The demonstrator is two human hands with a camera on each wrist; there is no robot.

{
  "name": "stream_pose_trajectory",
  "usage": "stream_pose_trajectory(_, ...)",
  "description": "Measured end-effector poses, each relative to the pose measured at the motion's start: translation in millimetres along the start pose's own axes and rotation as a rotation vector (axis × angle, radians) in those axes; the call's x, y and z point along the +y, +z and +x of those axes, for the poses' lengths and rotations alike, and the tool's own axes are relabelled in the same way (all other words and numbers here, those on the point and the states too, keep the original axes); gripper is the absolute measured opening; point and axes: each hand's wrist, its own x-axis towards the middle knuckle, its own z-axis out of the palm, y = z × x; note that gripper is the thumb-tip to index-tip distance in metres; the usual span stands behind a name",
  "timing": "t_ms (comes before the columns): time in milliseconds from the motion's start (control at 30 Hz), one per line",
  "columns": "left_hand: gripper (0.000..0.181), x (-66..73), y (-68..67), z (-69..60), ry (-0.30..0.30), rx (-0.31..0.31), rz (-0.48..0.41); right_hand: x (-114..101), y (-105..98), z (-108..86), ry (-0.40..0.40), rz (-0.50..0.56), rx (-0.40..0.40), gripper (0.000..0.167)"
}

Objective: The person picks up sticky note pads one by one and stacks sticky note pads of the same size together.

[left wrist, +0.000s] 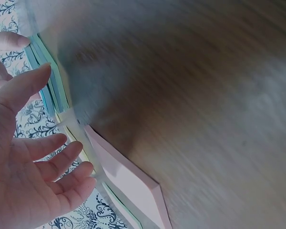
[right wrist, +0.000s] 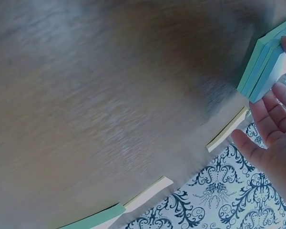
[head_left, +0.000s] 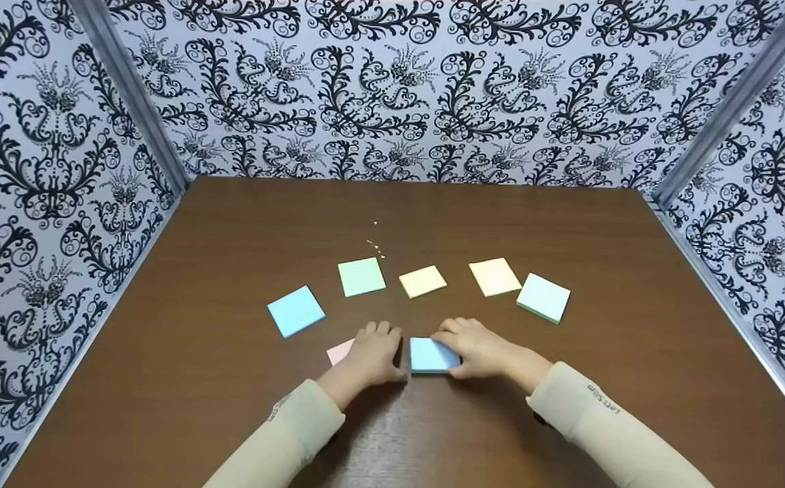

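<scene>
A stack of blue and green sticky-note pads (head_left: 431,355) lies on the brown table, its layered edges showing in the right wrist view (right wrist: 264,62). My right hand (head_left: 479,347) grips its right side between thumb and fingers. Just left of the stack, my left hand (head_left: 373,352) is held with fingers apart and relaxed, holding nothing; in the left wrist view the palm (left wrist: 33,176) faces the camera. A pink pad (head_left: 339,352) lies partly hidden beyond my left hand and is seen edge-on in the left wrist view (left wrist: 128,176).
Beyond the hands, in an arc, lie a blue pad (head_left: 296,312), a green pad (head_left: 362,276), a small yellow pad (head_left: 423,281), a larger yellow pad (head_left: 495,276) and a pale green pad (head_left: 544,297). Small crumbs dot the table (head_left: 264,224). Patterned walls (head_left: 399,88) stand around it.
</scene>
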Motion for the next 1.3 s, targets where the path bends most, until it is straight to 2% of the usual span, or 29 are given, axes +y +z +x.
stream_pose_trajectory(367,0.076,0.2,1.9,0.7,0.012,0.005,0.000,-1,-1,-0.9,0.017,0.005,-0.018,0.051)
stream_pose_trajectory(500,0.077,1.2,1.1,-1.0,0.016,0.000,0.000,0,-6,-2.3,0.017,0.034,-0.033,0.056)
stream_pose_trajectory(633,0.075,3.2,-1.6,-3.0,0.045,0.018,0.014,5,-17,-7.5,0.069,0.117,-0.056,0.060)
stream_pose_trajectory(767,0.076,4.3,-4.2,-2.3,0.063,0.047,0.017,11,-25,-14.4,0.123,0.150,-0.057,0.060)
stream_pose_trajectory(1000,0.074,5.0,0.1,1.8,0.063,0.036,0.006,10,-13,-17.4,0.100,0.106,-0.050,0.066)
stream_pose_trajectory(1167,0.073,6.5,3.5,3.1,0.051,0.025,0.011,7,-5,-16.6,0.112,0.083,-0.030,0.067)
stream_pose_trajectory(1300,0.073,8.2,3.2,3.1,0.045,0.013,0.002,6,-4,-17.7,0.130,0.080,-0.043,0.068)
